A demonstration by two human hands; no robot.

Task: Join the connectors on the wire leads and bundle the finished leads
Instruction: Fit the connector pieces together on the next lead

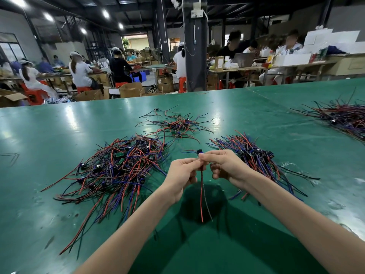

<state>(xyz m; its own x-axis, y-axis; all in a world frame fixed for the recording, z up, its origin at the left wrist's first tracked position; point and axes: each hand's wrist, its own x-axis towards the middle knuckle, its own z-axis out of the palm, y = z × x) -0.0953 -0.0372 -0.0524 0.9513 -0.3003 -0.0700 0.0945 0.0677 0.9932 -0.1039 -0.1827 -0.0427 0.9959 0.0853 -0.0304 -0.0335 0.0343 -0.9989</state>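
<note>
Forearms reach in from the near edge; my left hand [180, 176] and right hand [227, 167] meet above the green table [59, 125], fingertips of both pinching one wire lead [201, 194] just below its dark connector [199, 152]; the lead looks light and limp, so I judge the rigid connector body the better hold; its long axis hangs near vertical, connector uppermost, free ends toward me; left pile [118, 167] and right pile [254, 155] flank it.

head view | looks forward-down | near green table [59, 135] | single view
</note>
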